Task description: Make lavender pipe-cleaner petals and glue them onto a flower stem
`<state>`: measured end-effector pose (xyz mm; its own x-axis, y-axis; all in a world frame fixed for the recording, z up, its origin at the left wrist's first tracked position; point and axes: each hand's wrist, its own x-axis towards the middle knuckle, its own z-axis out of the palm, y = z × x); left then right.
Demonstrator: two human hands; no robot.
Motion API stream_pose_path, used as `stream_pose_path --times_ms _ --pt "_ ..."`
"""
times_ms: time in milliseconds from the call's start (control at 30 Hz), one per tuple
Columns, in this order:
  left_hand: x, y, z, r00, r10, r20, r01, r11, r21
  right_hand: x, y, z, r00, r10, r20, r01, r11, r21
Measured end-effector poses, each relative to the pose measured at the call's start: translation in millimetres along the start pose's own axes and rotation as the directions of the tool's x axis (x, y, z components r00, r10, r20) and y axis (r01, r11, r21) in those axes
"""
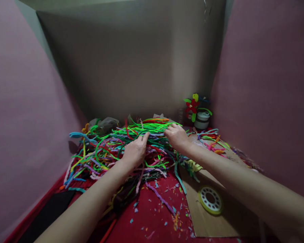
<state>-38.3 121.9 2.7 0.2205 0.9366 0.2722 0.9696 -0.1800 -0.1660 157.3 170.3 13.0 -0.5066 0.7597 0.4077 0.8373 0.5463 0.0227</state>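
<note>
A big tangled heap of fuzzy pipe cleaners point(106, 148) in many colours spreads before me, with bright green ones lying across its top. My left hand point(136, 150) rests in the middle of the heap, fingers drawn together and pointing away from me; what they grip is hidden. To its right, my right hand point(176, 135) is closed at the right end of the green strands, its fingertips curled on pipe cleaners there. Both palms are turned from view.
A roll of tape point(210, 200) lies on a cardboard sheet point(200, 222) at the right. Colourful scraps litter the red cloth point(131, 219). Pipe-cleaner flowers point(192, 106) and a lidded grey-and-white container point(202, 120) stand at the back. Pink walls point(268, 84) close in both sides.
</note>
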Motion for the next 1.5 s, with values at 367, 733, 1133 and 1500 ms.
stream_pose_path --times_ms 367,733,1133,1500 --pt "29 -24 13.1 0.975 -0.111 0.191 0.123 0.991 -0.05 -35 39 -29 0.963 0.25 0.099 -0.267 0.934 0.236" --pt "27 -19 6.9 0.985 -0.063 0.162 0.09 0.982 -0.166 -98 58 -75 0.834 0.438 0.336 -0.309 -0.133 0.942" --pt "-4 43 -38.3 0.995 -0.02 0.1 0.1 0.362 -0.927 -99 19 -46 0.838 0.222 0.498 -0.403 -0.362 0.84" --pt "-2 43 -42.1 0.92 -0.351 0.173 -0.005 -0.452 -0.892 -110 0 -27 0.874 0.015 0.486 -0.479 -0.14 0.866"
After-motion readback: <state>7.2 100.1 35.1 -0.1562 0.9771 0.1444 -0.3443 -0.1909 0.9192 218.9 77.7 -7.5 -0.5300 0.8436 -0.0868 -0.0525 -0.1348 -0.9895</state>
